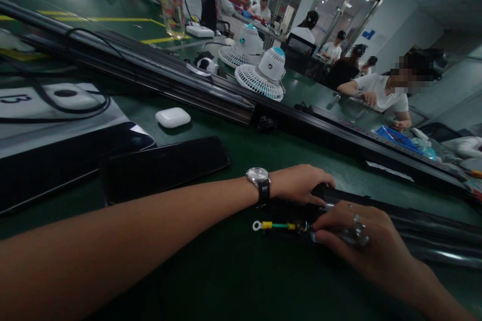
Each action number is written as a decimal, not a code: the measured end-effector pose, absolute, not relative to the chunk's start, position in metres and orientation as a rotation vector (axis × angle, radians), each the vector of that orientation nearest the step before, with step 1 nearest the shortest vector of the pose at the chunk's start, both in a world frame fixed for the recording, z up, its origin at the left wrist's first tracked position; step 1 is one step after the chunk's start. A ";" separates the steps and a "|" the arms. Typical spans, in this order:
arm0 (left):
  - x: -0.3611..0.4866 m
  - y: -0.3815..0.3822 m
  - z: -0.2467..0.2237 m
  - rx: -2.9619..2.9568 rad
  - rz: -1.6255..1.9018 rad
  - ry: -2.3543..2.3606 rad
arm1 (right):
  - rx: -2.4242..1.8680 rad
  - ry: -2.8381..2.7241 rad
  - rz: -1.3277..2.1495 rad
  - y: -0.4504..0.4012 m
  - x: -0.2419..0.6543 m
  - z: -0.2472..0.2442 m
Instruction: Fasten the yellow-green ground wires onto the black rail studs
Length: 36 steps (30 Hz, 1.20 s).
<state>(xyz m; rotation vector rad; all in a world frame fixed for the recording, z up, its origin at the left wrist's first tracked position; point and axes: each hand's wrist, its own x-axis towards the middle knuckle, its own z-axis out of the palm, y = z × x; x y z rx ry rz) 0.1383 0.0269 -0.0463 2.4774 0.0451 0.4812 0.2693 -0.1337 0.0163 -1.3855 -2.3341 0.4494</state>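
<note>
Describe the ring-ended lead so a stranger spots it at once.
On the green table, find the round-faced watch at the wrist of the left hand. Just below it in the picture, the short lead sticks out from the fingertips of the right hand. Its metal ring and yellow-and-green covering set it apart from the dark strips near that hand.

From my remote station I record bare forearms and bare hands. The left hand (301,183) has a wristwatch (258,175) at its wrist: round silver-toned case, pale dial, black strap with a small light marking, illegible. The right hand (376,243) wears silver-toned finger jewellery (359,228) with open, raised shapes; I cannot tell whether it is one ring or several.
</note>
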 end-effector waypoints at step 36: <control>0.144 0.025 -0.044 2.462 0.495 0.005 | -1.443 -2.259 0.421 -0.129 0.268 0.018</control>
